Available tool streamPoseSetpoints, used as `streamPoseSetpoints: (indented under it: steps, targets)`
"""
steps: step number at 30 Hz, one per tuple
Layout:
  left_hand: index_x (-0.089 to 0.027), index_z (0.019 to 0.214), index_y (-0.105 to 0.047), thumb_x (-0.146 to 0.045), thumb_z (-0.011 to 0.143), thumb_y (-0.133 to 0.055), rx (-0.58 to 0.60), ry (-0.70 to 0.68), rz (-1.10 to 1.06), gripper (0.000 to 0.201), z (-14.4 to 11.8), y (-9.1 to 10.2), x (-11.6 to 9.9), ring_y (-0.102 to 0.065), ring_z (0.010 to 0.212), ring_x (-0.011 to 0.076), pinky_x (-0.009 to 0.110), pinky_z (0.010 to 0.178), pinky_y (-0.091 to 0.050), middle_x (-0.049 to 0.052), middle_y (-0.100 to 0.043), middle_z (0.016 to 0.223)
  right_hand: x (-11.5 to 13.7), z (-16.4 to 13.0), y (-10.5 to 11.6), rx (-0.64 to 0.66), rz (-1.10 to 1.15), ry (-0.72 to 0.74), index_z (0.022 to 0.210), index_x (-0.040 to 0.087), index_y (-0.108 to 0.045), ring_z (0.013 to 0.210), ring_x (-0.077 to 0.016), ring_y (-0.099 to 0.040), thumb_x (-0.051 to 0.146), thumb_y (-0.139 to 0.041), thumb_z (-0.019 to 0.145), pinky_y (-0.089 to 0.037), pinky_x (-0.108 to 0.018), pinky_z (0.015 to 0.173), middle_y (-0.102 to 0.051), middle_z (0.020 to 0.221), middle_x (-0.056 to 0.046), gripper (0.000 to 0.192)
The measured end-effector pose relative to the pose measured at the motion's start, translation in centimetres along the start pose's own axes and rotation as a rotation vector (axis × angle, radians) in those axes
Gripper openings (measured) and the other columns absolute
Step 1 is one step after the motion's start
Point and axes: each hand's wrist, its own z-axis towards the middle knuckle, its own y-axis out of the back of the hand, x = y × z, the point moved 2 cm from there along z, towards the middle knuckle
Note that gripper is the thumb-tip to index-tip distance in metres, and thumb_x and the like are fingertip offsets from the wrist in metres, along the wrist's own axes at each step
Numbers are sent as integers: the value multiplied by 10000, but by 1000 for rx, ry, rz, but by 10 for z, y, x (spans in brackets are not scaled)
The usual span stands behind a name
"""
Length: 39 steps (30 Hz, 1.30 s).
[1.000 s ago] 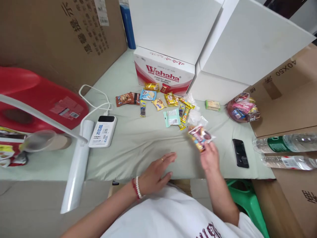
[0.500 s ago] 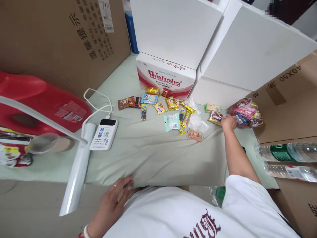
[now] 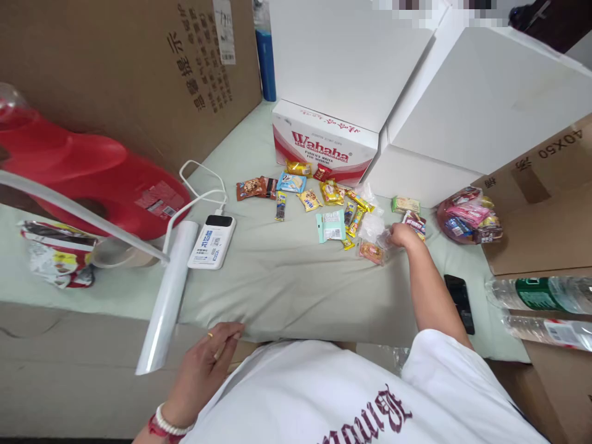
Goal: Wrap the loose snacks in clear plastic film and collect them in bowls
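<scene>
My right hand (image 3: 401, 235) reaches out over the pale green cloth (image 3: 287, 290) to a scatter of small snack packets (image 3: 324, 200). Its fingertips are at a clear plastic wrapper (image 3: 372, 226) and an orange packet (image 3: 371, 251). A dark red packet (image 3: 415, 223) lies on the cloth just right of the hand, apart from it. Whether the fingers grip anything is hidden. My left hand (image 3: 208, 357) rests at the near edge of the cloth, fingers loosely apart, holding nothing.
A Wahaha box (image 3: 324, 145) and white boxes stand behind the snacks. A clear bag of snacks (image 3: 467, 213), a phone (image 3: 459, 295) and water bottles (image 3: 541, 290) lie right. A power bank (image 3: 211, 242), a white lamp arm (image 3: 166, 296) and a red container (image 3: 92, 179) are left.
My right hand carried a dark packet from the near middle to the right, left it by the snack bag, then came back left. My left hand withdrew to the near edge.
</scene>
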Motion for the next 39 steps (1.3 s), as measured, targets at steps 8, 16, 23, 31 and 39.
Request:
streamPoseSetpoints:
  steps: [8,16,23,31,39]
  targets:
    - [-215,982,-771,-546,953,-603,135,205,-455,372,35,-22,-37,-675,805,189,287,714,-545,59,-723,890,-14,-136,18,-107,618,-37,890,207,-692,579,-137,-532,445,-789,753,-424,-255,524,-616,685,15,292]
    - [-163,992,-720,-667,708,-817,446,298,-989,587,124,-89,-110,-557,680,121,246,591,-422,30,-658,822,51,-218,-26,393,1046,-168,823,206,-663,481,-64,-412,447,-938,611,-281,-184,407,-525,602,67,423]
    - [-168,711,-616,-632,628,-881,311,326,-1062,542,119,-96,-112,-373,542,63,244,546,-299,-63,-500,607,58,-231,-36,247,925,36,992,238,-688,669,-135,-555,549,-823,786,-491,-272,616,-634,800,8,397]
    - [-150,810,-747,-546,641,-899,318,291,-1001,457,110,-89,-97,-441,611,89,256,605,-341,-23,-593,667,81,-245,-56,498,1018,59,864,241,-731,716,-144,-581,531,-861,746,-511,-280,698,-674,791,9,339]
    - [-170,814,-724,-550,670,-898,153,423,-1064,442,106,-60,-56,-446,603,81,232,586,-348,-37,-549,642,46,-230,-46,481,1102,-200,805,214,-691,604,-99,-480,501,-940,630,-402,-218,513,-611,730,19,418]
